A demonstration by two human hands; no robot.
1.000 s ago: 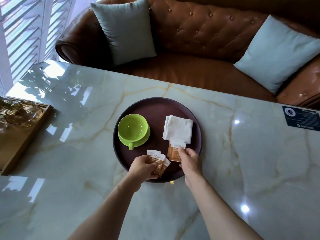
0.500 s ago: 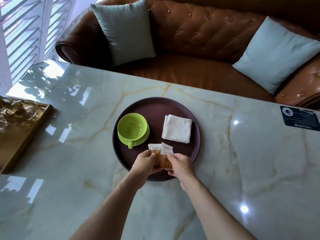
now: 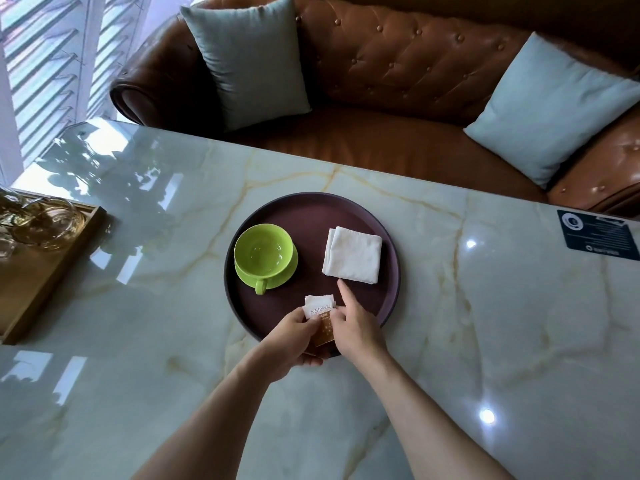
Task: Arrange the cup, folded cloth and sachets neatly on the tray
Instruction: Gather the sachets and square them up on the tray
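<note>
A glossy pale-green marble bench with thin golden veins fills the lower and middle frame, mirroring bright ceiling spots at the right and window light at the left. At its centre lies a round dark-plum tray with a low rim. On the tray's left part stands a lime-green ceramic cup on a matching saucer, empty, its handle pointing toward the bottom of the frame. On the tray's right part lies a white folded cloth, a flat square well apart from the cup. At the tray's lower edge, between the two hands, a small stack of white-and-orange paper sachets is held together. The left hand has its grip clamped on the stack's left side, thumb on top; the right hand pinches the stack's right side with thumb and curled fingers while its forefinger stretches out toward the cloth, its tip just below the cloth's lower corner. Whether the stack rests on the tray or is lifted off it cannot be told. At the left edge of the frame a wooden rectangular tray carries clear glassware. Beyond the bench stands a brown buttoned leather sofa with two pale blue-grey cushions, and white louvred shutters fill the upper left. A dark printed sticker lies on the bench at the right edge.
</note>
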